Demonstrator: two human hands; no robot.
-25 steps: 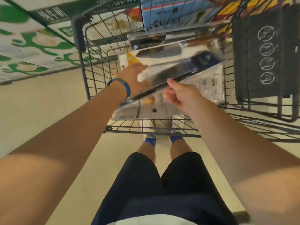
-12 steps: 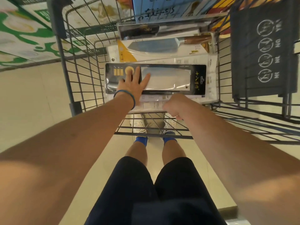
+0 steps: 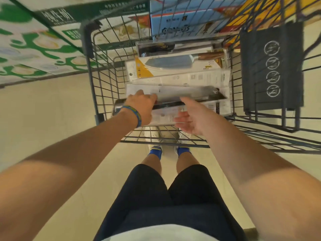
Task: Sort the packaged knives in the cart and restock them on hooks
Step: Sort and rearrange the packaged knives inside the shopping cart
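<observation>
Several packaged knives lie stacked in the wire cart (image 3: 102, 80). My left hand (image 3: 140, 106), a blue band on its wrist, grips the left end of a black-backed knife package (image 3: 196, 95) and tilts its near edge up. My right hand (image 3: 189, 117) hovers open, palm up, just under that package's near edge and holds nothing. Behind lies a white and yellow package with a wooden-handled cleaver (image 3: 173, 64). A dark package (image 3: 172, 47) stands at the far end. White packages (image 3: 199, 79) lie underneath.
The cart's folded grey child seat flap (image 3: 271, 66) stands at the right. Printed cartons (image 3: 182, 18) are stacked beyond the cart and a green and white display (image 3: 31, 44) runs along the left. My legs and blue socks (image 3: 155, 151) stand on the beige floor below.
The black package lay flat under my left palm; now my left hand grips its end and tilts it up. My right hand has opened, palm up, beneath it.
</observation>
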